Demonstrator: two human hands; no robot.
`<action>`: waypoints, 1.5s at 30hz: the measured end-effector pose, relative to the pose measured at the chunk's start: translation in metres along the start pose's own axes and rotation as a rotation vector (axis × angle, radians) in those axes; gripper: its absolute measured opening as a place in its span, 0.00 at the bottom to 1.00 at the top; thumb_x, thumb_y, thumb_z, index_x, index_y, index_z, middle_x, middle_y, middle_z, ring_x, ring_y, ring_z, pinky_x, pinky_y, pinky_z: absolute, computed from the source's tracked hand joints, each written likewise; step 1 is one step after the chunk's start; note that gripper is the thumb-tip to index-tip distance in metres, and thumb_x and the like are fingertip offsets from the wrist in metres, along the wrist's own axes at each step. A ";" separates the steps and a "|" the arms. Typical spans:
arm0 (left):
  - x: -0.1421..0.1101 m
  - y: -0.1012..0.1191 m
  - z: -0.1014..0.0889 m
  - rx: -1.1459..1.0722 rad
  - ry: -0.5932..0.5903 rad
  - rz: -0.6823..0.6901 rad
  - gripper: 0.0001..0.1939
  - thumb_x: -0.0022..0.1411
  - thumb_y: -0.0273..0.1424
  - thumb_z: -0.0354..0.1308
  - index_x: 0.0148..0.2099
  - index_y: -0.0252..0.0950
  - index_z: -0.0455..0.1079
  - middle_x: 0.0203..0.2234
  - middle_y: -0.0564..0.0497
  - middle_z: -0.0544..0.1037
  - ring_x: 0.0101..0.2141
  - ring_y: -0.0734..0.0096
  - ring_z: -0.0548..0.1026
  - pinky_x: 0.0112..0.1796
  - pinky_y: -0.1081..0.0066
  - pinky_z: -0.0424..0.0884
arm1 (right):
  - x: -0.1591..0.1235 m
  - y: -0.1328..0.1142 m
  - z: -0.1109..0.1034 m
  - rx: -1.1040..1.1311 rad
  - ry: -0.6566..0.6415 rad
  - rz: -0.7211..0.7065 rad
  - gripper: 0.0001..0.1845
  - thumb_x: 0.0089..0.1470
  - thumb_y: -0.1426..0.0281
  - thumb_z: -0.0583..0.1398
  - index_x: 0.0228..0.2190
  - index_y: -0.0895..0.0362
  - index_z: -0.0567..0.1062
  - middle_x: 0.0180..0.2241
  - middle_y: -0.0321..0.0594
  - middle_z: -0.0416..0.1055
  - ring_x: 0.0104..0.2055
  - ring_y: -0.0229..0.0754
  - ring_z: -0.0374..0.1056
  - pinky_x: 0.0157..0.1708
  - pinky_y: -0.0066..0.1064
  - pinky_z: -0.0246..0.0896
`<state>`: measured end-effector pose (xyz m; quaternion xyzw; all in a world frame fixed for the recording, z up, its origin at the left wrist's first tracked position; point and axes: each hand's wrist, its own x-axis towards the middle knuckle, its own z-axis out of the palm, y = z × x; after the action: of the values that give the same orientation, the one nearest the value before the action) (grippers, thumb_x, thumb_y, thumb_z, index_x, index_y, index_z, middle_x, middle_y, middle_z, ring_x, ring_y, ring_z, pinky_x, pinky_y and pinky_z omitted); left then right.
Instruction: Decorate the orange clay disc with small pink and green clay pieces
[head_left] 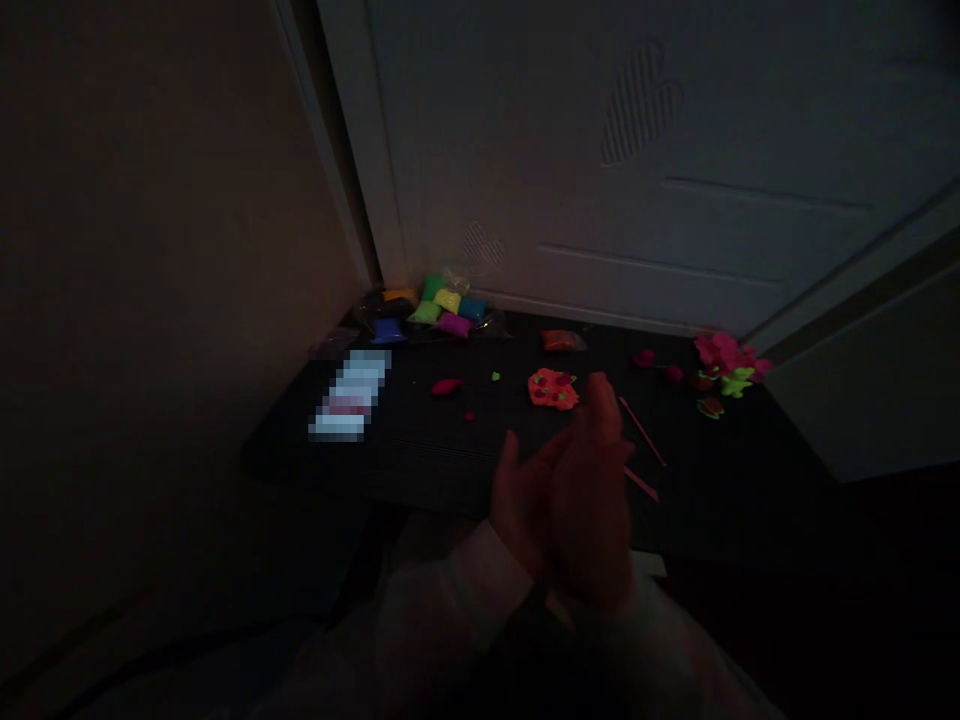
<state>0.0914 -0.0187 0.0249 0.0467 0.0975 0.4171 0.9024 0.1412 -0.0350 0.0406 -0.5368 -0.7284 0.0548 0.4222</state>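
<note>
My left hand and my right hand meet palm to palm above the front edge of the dark table. The right hand lies in front, its fingers stretched upward and pressed together, and covers most of the left fingers. The left thumb points up, apart. Whatever may lie between the palms is hidden. Just beyond the fingertips is an orange clay piece with red and green bits on it. To the left lie a red clay piece, a small red bit and a green bit.
Colourful clay packets are heaped at the back left, near a blurred-out bright rectangle. An orange packet lies behind. Two thin pink tools rest to the right. Pink flowers stand at the far right. A white door rises behind the table.
</note>
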 end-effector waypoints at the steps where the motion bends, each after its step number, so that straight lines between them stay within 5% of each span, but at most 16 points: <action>1: 0.000 0.000 0.000 -0.087 0.001 -0.020 0.31 0.60 0.46 0.32 0.49 0.29 0.63 0.43 0.41 0.71 0.47 0.63 0.67 0.45 0.67 0.62 | 0.000 0.001 -0.007 0.046 0.056 0.053 0.25 0.57 0.72 0.37 0.57 0.55 0.43 0.59 0.48 0.42 0.60 0.47 0.39 0.49 0.49 0.53; 4: 0.001 0.004 0.004 -0.184 0.087 -0.033 0.28 0.61 0.44 0.35 0.47 0.27 0.64 0.33 0.43 0.75 0.37 0.67 0.72 0.37 0.72 0.66 | -0.005 0.007 -0.029 0.144 0.134 0.140 0.21 0.57 0.73 0.39 0.51 0.53 0.56 0.53 0.46 0.55 0.55 0.43 0.53 0.46 0.42 0.59; 7: 0.003 0.009 0.007 -0.151 0.125 0.007 0.29 0.60 0.45 0.36 0.48 0.26 0.64 0.35 0.41 0.75 0.39 0.65 0.72 0.38 0.70 0.66 | -0.019 0.015 -0.041 0.165 0.083 0.189 0.10 0.53 0.70 0.51 0.39 0.52 0.67 0.40 0.42 0.67 0.45 0.43 0.63 0.40 0.38 0.62; 11: 0.004 0.010 0.007 -0.064 0.121 0.099 0.32 0.58 0.48 0.35 0.47 0.28 0.65 0.38 0.40 0.74 0.44 0.61 0.69 0.46 0.66 0.61 | -0.033 0.019 -0.037 0.094 -0.119 0.184 0.07 0.49 0.68 0.56 0.34 0.53 0.69 0.33 0.40 0.67 0.36 0.41 0.65 0.34 0.35 0.63; 17: 0.002 0.009 0.002 0.132 0.131 0.104 0.35 0.57 0.52 0.31 0.46 0.30 0.66 0.40 0.41 0.73 0.46 0.62 0.67 0.50 0.66 0.56 | -0.031 0.023 -0.021 0.093 -0.147 0.161 0.05 0.50 0.69 0.56 0.32 0.55 0.70 0.31 0.39 0.67 0.36 0.40 0.64 0.36 0.35 0.61; 25: -0.010 0.055 -0.035 0.838 0.451 0.561 0.17 0.58 0.41 0.45 0.39 0.36 0.69 0.37 0.48 0.73 0.39 0.68 0.70 0.40 0.68 0.64 | -0.023 0.068 -0.013 -0.247 -0.325 0.132 0.08 0.51 0.66 0.55 0.29 0.58 0.70 0.29 0.42 0.68 0.34 0.44 0.64 0.35 0.39 0.59; 28: -0.019 0.075 -0.052 1.116 0.532 0.689 0.15 0.57 0.39 0.47 0.39 0.37 0.69 0.36 0.49 0.73 0.36 0.70 0.70 0.38 0.70 0.65 | -0.026 0.074 -0.012 -0.291 -0.388 0.112 0.12 0.51 0.63 0.54 0.31 0.59 0.70 0.30 0.44 0.69 0.35 0.44 0.63 0.35 0.38 0.59; 32: -0.027 0.083 -0.058 1.187 0.618 0.797 0.15 0.58 0.39 0.45 0.39 0.36 0.69 0.35 0.50 0.73 0.34 0.70 0.70 0.36 0.70 0.67 | -0.035 0.074 -0.018 -0.328 -0.349 0.051 0.20 0.52 0.61 0.53 0.42 0.61 0.66 0.38 0.48 0.68 0.41 0.46 0.62 0.39 0.40 0.58; 37: -0.030 0.082 -0.051 1.289 0.714 0.683 0.15 0.60 0.36 0.42 0.38 0.37 0.69 0.34 0.51 0.73 0.33 0.71 0.71 0.36 0.70 0.67 | -0.040 0.079 -0.030 -0.484 -0.510 -0.122 0.26 0.51 0.59 0.52 0.52 0.52 0.58 0.54 0.49 0.54 0.55 0.52 0.50 0.48 0.48 0.47; 45: -0.043 0.091 -0.056 1.616 0.679 0.605 0.13 0.58 0.34 0.46 0.43 0.40 0.67 0.36 0.52 0.73 0.36 0.68 0.71 0.41 0.66 0.67 | -0.030 0.093 -0.037 -0.565 -0.596 -0.147 0.28 0.49 0.54 0.51 0.51 0.49 0.60 0.57 0.49 0.48 0.58 0.55 0.42 0.51 0.53 0.37</action>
<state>-0.0155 0.0074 -0.0089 0.5605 0.6013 0.4316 0.3716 0.2365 -0.0350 -0.0019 -0.5390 -0.8413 -0.0246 0.0319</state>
